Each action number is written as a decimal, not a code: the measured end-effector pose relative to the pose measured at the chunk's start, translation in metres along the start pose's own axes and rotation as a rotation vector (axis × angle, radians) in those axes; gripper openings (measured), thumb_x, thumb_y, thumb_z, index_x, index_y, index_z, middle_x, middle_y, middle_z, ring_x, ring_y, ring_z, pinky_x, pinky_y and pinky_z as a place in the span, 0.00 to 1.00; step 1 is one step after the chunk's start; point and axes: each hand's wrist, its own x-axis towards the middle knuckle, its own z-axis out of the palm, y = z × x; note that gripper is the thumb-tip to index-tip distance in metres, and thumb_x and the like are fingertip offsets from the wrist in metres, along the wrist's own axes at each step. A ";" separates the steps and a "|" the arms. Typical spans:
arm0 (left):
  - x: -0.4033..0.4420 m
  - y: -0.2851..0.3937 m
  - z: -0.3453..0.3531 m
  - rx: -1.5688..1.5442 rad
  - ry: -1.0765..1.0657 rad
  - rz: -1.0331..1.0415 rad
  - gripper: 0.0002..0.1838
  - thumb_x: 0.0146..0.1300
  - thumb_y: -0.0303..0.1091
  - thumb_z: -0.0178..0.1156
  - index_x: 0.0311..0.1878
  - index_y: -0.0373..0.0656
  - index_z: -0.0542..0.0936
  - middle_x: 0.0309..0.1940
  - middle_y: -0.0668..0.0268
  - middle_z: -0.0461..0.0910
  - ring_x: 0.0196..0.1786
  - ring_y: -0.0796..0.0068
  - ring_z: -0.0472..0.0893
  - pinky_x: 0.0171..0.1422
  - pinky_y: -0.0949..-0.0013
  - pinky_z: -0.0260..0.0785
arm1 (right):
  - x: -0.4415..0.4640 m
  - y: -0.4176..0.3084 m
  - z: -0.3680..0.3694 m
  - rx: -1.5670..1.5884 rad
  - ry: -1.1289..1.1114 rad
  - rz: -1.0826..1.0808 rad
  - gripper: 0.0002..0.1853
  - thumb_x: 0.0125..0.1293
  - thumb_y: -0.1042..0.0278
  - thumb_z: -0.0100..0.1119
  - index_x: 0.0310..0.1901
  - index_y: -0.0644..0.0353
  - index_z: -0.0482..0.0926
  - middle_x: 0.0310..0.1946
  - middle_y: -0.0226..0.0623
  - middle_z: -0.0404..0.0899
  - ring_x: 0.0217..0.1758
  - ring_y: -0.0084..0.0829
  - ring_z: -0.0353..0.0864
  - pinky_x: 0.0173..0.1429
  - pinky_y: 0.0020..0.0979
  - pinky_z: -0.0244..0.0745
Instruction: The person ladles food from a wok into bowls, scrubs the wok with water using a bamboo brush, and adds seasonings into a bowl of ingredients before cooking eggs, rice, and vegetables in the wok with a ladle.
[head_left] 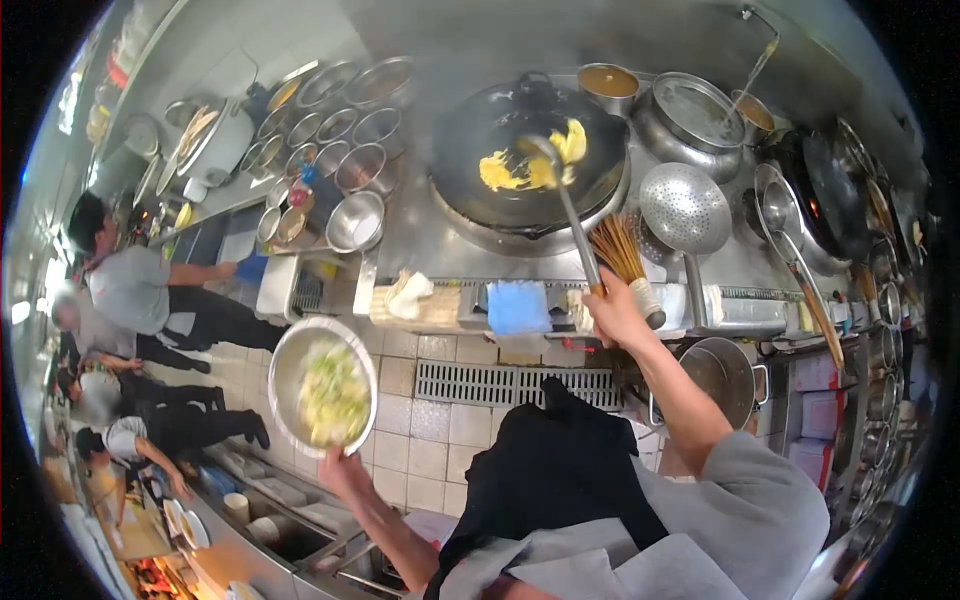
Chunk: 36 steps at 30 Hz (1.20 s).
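My right hand (613, 308) is closed round the handle of a wok ladle (570, 205), whose bowl rests among pieces of yellow cooked egg (497, 172) in a large black wok (470, 130). The wok sits on the round stove ring. Below and left of the stove, my left hand (343, 470) grips the rim of a metal bowl (281, 365). Chopped pale-green vegetables (335, 395), somewhat blurred, fill part of that bowl, which is tilted toward me. Just beside my right hand stands a bamboo wok brush (620, 248).
A perforated strainer (685, 205) lies right of the wok, near a steel pot (700, 115) under a running tap (767, 50). Several seasoning containers (365, 165) crowd the left. A blue cloth (518, 306) hangs at the stove's front edge. Co-workers (130, 285) stand at the left.
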 end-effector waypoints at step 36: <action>0.020 0.171 0.531 0.762 -0.428 1.393 0.06 0.59 0.24 0.49 0.37 0.34 0.74 0.40 0.38 0.73 0.31 0.43 0.80 0.35 0.50 0.74 | -0.006 0.035 -0.032 0.151 0.089 -0.009 0.32 0.61 0.74 0.53 0.67 0.70 0.58 0.25 0.51 0.77 0.26 0.33 0.77 0.35 0.30 0.72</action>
